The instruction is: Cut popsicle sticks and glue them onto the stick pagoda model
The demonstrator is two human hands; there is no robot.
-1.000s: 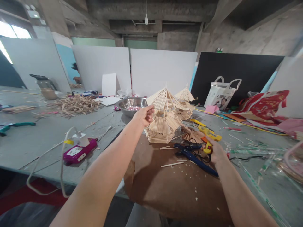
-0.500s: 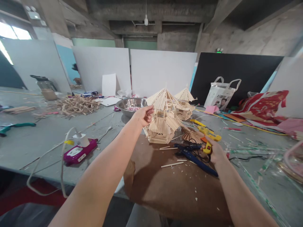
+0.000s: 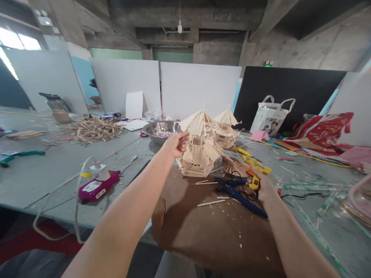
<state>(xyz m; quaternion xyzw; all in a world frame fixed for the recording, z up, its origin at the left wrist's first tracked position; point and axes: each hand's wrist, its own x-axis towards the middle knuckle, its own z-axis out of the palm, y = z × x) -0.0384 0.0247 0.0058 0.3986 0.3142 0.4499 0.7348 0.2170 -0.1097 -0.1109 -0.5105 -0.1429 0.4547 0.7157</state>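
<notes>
A model pavilion of thin wooden sticks (image 3: 199, 156), with a pointed roof over a wider lower tier, stands upright on a brown board (image 3: 185, 220). At the left eave of its roof, my left hand (image 3: 176, 145) is closed in a pinch on the edge. My right hand (image 3: 265, 187) is wrapped round the grip of a yellow hot glue gun (image 3: 256, 164) with an orange trigger; its nozzle points left and away from me. Under that hand lie blue-handled pliers (image 3: 242, 199) and a black cord. A folded brown paper fan shape (image 3: 234, 168) rests beside the pavilion.
A second stick pavilion (image 3: 226, 129) stands behind. Further left are a metal bowl (image 3: 150, 133), a heap of sticks (image 3: 95, 129) and a purple power strip (image 3: 98, 187) with a white cable. Loose sticks (image 3: 211, 203), a white bag (image 3: 268, 117) and plastic packaging (image 3: 313, 187) lie around.
Almost nothing differs. The whole view has shifted very slightly; both hands keep their places at the pavilion's roof and on the glue gun.
</notes>
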